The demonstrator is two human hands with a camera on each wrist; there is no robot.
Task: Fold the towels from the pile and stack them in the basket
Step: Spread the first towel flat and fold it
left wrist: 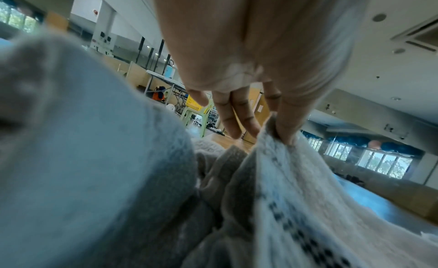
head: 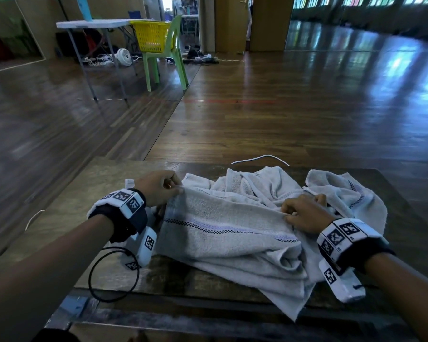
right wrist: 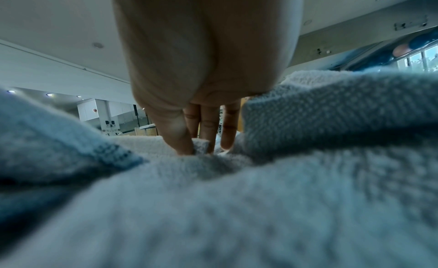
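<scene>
Now left hand and right hand pinch towel corners.

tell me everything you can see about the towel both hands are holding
The towel is pale grey terry cloth with a woven band of dark checks and lilac stripes running across it. It lies rumpled and unfolded on the dark wooden table, its near corner hanging over the table's front edge. The left hand pinches its far left corner and the right hand pinches the same top edge further right. More crumpled towel fabric lies behind it.
</scene>
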